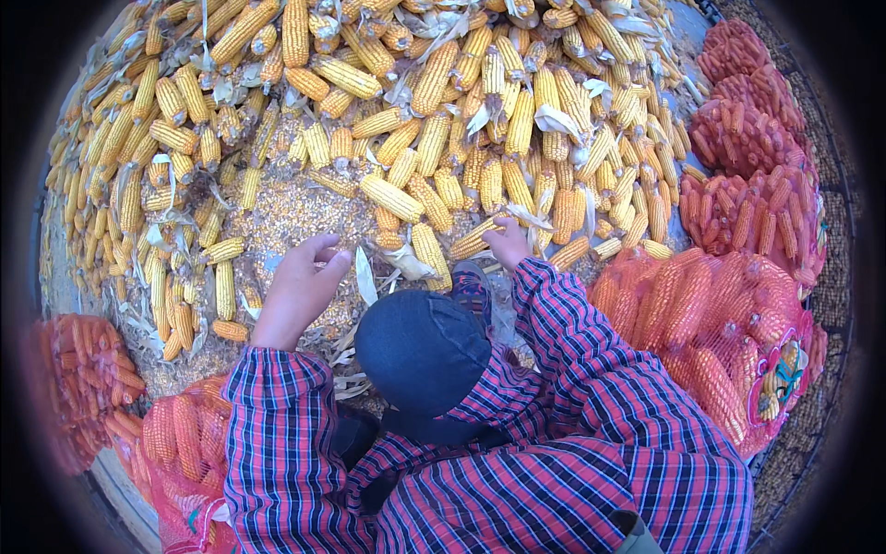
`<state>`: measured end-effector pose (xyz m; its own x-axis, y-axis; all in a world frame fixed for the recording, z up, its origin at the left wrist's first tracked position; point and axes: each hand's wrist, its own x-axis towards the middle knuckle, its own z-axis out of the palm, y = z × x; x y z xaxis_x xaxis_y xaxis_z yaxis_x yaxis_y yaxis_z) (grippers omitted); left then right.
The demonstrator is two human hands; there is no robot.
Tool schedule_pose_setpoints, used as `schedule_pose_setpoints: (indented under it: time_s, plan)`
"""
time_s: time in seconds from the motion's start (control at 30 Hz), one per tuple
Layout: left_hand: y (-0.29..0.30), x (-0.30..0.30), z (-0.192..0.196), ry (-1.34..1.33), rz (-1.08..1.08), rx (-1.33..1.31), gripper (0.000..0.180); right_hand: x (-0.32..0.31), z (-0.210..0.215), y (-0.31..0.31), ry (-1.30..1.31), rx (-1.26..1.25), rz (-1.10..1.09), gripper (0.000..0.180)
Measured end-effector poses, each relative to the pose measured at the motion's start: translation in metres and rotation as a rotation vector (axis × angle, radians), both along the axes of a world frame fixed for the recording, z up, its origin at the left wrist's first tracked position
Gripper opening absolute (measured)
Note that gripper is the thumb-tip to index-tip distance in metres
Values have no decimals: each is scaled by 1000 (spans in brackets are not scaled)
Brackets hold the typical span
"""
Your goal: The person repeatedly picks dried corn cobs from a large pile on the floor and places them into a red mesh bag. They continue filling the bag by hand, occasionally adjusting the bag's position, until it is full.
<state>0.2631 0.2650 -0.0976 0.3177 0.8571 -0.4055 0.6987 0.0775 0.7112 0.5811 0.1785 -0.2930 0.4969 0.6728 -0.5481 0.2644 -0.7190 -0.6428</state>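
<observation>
My left hand (303, 288) is held over the loose kernels with its thumb and fingers apart and nothing in it. Further right, my right hand (508, 246) has its curled fingers at the end of a yellow corn cob (472, 240). That cob lies tilted at the near edge of a large heap of husked corn cobs (434, 83). Another cob (429, 254) and a strip of pale dry husk (365, 275) lie between my hands. Both my arms wear plaid sleeves. A dark blue cap (420, 346) shows between them and hides part of the ground.
Red mesh sacks full of cobs stand along the right, the nearest (706, 323) close to my right arm. More sacks (180, 452) stand at the lower left. Scattered kernels (300, 208) and husk scraps cover the ground before me. A patterned shoe (472, 288) shows beyond the cap.
</observation>
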Motion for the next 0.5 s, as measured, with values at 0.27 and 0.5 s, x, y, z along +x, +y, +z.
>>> schedule_pose_setpoints:
  time_s: [0.27, 0.5]
  plan:
    - [27, 38, -163, -58, 247, -462, 52, 35, -92, -11, 435, -372, -331, 84]
    - [54, 69, -229, -38, 242, -368, 68, 6, -120, 11, -123, -419, -463, 96]
